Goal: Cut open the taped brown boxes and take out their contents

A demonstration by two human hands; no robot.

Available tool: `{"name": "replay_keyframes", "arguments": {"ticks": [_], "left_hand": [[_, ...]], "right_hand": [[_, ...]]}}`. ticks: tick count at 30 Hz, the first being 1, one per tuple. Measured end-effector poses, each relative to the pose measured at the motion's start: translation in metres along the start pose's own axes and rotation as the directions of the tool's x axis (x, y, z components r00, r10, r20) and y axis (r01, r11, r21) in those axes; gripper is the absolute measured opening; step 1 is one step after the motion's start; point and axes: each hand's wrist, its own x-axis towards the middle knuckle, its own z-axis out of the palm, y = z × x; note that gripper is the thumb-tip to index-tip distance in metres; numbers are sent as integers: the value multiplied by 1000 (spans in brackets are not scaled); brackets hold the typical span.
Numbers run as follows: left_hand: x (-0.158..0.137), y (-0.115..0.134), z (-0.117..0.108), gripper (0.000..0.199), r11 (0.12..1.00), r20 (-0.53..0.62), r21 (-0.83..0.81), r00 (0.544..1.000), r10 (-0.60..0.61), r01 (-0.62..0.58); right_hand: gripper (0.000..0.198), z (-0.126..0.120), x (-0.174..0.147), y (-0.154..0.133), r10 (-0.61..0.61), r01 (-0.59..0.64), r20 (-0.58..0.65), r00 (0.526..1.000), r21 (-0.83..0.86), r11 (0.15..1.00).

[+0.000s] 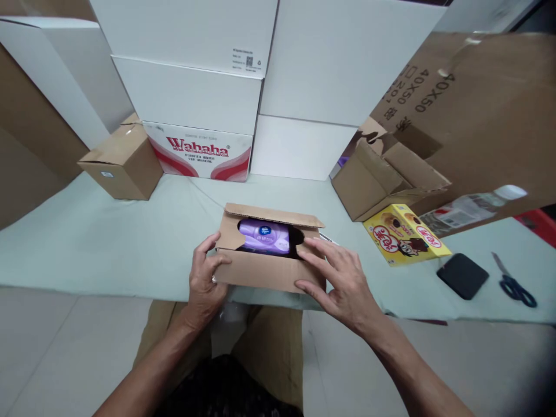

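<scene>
A small brown cardboard box (269, 271) sits at the table's front edge, directly in front of me, its top partly open. Inside lies a purple package (266, 238) with a blue round label. The box's left end flap is folded in, and the long far flap stands up. My left hand (207, 277) grips the box's left end, thumb on the near face and fingers behind. At the right end, my right hand (341, 275) has its thumb against the near face and its fingers over the top by the right flap.
White cartons (313, 75) and a Wahaha carton (197, 152) stack along the back. A closed brown box (125, 165) stands left. On the right are an open brown box (376, 174), yellow box (402, 237), plastic bottle (473, 208), black square object (463, 276) and scissors (515, 286).
</scene>
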Motion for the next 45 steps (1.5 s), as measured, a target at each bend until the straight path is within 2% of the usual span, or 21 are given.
{"name": "replay_keyframes", "arguments": {"ticks": [4, 7, 10, 12, 14, 17, 20, 23, 27, 32, 36, 39, 42, 45], "left_hand": [[-5, 9, -12, 51, 999, 148, 38, 989, -7, 2], [2, 14, -32, 53, 999, 265, -6, 964, -30, 33], [27, 17, -42, 43, 997, 235, -77, 972, 28, -10], [49, 19, -36, 32, 996, 212, -39, 973, 92, -86], [68, 20, -22, 26, 988, 248, 39, 959, 134, -148], [86, 22, 2, 30, 962, 367, 94, 907, 207, -258], [88, 23, 13, 35, 927, 485, 134, 839, 246, -350], [85, 21, 12, 34, 905, 548, 171, 801, 242, -390], [84, 19, 8, 28, 884, 573, 191, 780, 251, -425], [86, 22, 10, 23, 874, 517, 222, 812, 271, -433], [88, 29, 8, 18, 860, 418, 302, 868, 268, -411], [90, 28, 3, 17, 852, 290, 396, 927, 239, -343], [90, 21, -3, 12, 840, 178, 478, 964, 195, -258], [86, 13, -10, 7, 824, 173, 522, 973, 150, -220]], "right_hand": [[39, 3, 0, 12, -22, 21, 37, 999, 18, 1000], [40, 2, 0, 17, -33, 31, 42, 999, 50, 998], [37, -4, 5, 18, -31, 25, 82, 996, 77, 997], [36, -9, 13, 17, -20, 10, 128, 992, 76, 997], [33, -13, 24, 15, -10, 2, 182, 983, 44, 999], [28, -12, 42, 10, 16, -1, 242, 970, -64, 998], [26, -5, 57, 5, 39, 5, 263, 964, -165, 986], [40, 2, 65, 3, 69, -25, 234, 970, -188, 982], [65, 6, 68, 8, 136, -101, 208, 969, -171, 980], [70, 11, 80, 17, 215, -152, 244, 946, -252, 956], [63, 15, 94, 17, 179, -82, 255, 950, -349, 934], [55, 17, 101, 18, 161, -28, 281, 946, -424, 905], [53, 19, 100, 22, 176, -38, 287, 941, -431, 902], [48, 21, 96, 26, 193, -91, 249, 949, -371, 924]]}}
